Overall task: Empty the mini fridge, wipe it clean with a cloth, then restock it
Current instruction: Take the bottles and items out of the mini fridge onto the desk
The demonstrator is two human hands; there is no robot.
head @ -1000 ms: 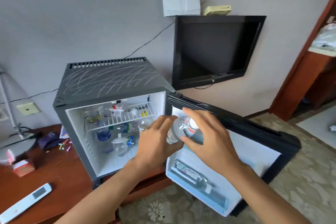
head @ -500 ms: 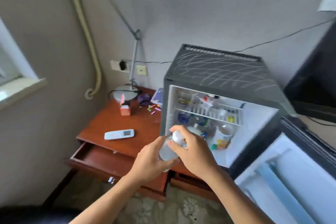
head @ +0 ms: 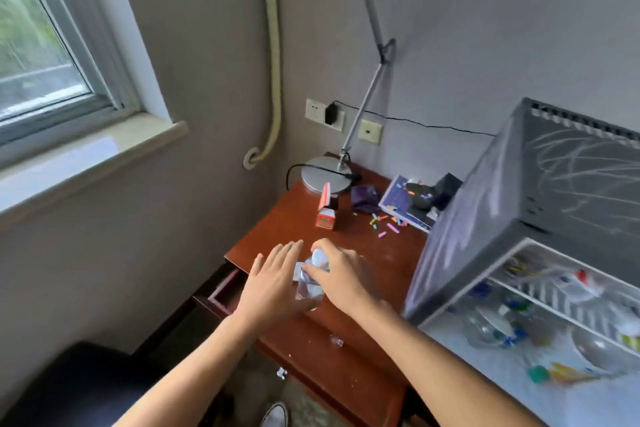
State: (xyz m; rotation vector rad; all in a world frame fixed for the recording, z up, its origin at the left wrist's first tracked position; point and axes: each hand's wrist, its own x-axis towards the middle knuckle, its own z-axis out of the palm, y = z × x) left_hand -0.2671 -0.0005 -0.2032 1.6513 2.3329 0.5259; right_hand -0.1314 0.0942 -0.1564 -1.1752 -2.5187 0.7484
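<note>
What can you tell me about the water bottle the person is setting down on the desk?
The water bottle is small, clear plastic with a white cap, standing roughly upright on the reddish wooden desk near its front left edge, above the open drawer. The right hand grips its neck and cap from above; the left hand, fingers straight, lies against its left side. Blur hides any label and the fill level.

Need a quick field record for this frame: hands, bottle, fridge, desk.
right hand: right hand grips the water bottle near its cap
left hand: left hand lies flat, fingers straight, against the bottle's side
bottle: clear, upright, at or just above the wooden desk; contact not clear
fridge: mini fridge open, bottles inside, not yet emptied
desk items: lamp base, small red box, coloured bits
drawer: drawer partly open
</note>
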